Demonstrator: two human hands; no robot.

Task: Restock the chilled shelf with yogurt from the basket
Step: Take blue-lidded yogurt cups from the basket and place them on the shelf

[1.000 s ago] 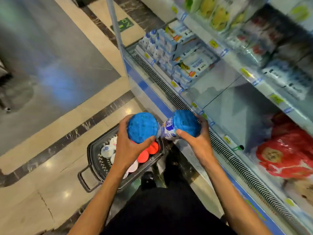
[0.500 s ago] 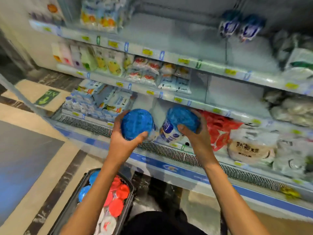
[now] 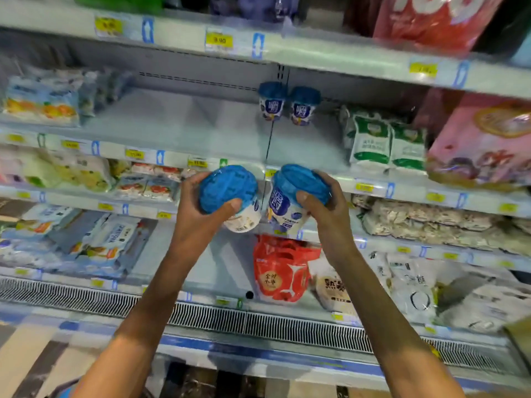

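Note:
My left hand (image 3: 198, 208) grips a blue-lidded white yogurt cup (image 3: 230, 193), tilted with its lid toward me. My right hand (image 3: 324, 205) grips a second blue-lidded yogurt cup (image 3: 293, 193), more upright, its blue label showing. Both cups hang side by side in front of the chilled shelf's (image 3: 184, 130) front edge. Two matching yogurt cups (image 3: 288, 104) stand at the back of that shelf, above and beyond my hands. Only a blue sliver of the basket (image 3: 64, 393) shows at the bottom left edge.
White-and-green packs (image 3: 385, 145) fill the shelf right of the two cups, and fruit-printed packs (image 3: 43, 101) sit at its left. A pink bag (image 3: 485, 145) bulges at far right. Lower shelves hold a red bag (image 3: 281, 268) and pale packets. A vent grille (image 3: 258, 320) runs below.
My view has swung up from the floor and basket to the shelves. Both hands have risen with their cups, from the bottom shelf level to the edge of the shelf with two cups.

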